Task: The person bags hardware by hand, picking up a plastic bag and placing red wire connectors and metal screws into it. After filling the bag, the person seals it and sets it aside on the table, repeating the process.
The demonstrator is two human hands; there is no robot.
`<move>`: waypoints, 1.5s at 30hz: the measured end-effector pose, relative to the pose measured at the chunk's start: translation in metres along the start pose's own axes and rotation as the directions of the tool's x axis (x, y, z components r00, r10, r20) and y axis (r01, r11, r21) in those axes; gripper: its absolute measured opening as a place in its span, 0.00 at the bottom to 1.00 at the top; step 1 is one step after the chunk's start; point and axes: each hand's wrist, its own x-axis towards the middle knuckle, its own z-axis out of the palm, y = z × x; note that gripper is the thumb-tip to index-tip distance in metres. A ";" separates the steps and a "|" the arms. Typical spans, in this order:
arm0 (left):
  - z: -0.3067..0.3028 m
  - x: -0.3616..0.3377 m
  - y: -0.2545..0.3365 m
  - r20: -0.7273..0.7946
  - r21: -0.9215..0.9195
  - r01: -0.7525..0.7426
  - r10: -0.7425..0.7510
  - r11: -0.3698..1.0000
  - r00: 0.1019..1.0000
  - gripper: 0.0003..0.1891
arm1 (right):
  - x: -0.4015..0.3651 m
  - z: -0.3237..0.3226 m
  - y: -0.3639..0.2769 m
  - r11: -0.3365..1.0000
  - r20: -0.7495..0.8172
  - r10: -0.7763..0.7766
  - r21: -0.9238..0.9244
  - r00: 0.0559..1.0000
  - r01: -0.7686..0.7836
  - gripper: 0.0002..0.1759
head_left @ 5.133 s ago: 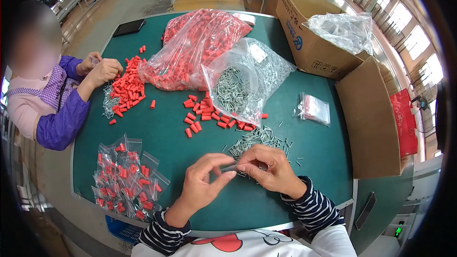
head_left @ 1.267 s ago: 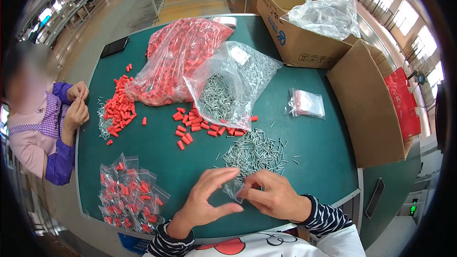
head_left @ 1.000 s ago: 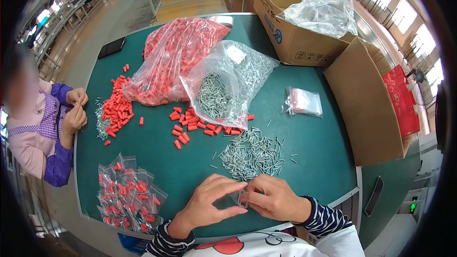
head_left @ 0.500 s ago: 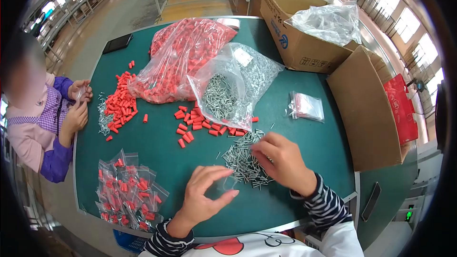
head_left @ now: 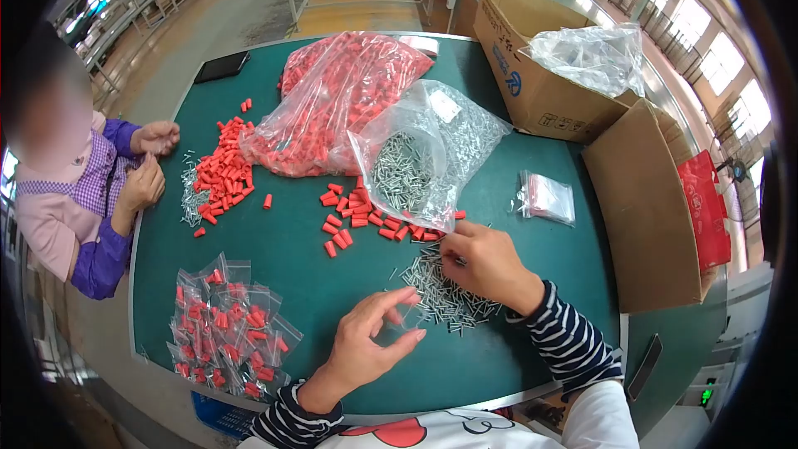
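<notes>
My left hand (head_left: 370, 339) holds a small clear plastic bag (head_left: 407, 318) between its spread thumb and fingers, left of a loose pile of screws (head_left: 453, 303). Curled over the upper part of that pile is my right hand (head_left: 489, 266), its fingertips bent together. Whatever lies within the right fingers is too small and too covered to name. Red tapered plastic plugs (head_left: 359, 214) are scattered just above the screws. Behind them, an open clear bag of screws (head_left: 403, 170) lies on its side against a large bag of red plugs (head_left: 341, 104).
Filled zip bags (head_left: 224, 333) are heaped at the front left. Across the left side, a co-worker's hands (head_left: 150, 166) are beside more plugs (head_left: 224, 170) and screws. A packet of flat bags (head_left: 547, 198) lies at right, near cardboard boxes (head_left: 640, 199). A phone (head_left: 222, 66) rests at the far left.
My right hand has shifted up and slightly left over the screw pile, its fingers curling in more. My left hand keeps the bag at nearly the same spot. The co-worker's hands have moved apart.
</notes>
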 end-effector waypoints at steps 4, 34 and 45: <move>0.001 -0.001 0.000 -0.006 -0.023 0.041 -0.041 0.999 0.999 0.34 | -0.021 -0.003 -0.004 0.736 0.140 0.256 0.613 0.957 -0.286 0.07; 0.000 -0.001 -0.004 -0.039 0.077 -0.041 0.044 0.996 0.998 0.41 | -0.016 0.005 -0.023 0.998 0.017 -0.068 0.005 0.998 0.068 0.05; -0.008 -0.003 -0.006 -0.036 -0.135 0.081 -0.086 0.988 0.996 0.43 | -0.019 -0.006 -0.032 0.980 -0.089 0.023 0.201 0.996 -0.004 0.05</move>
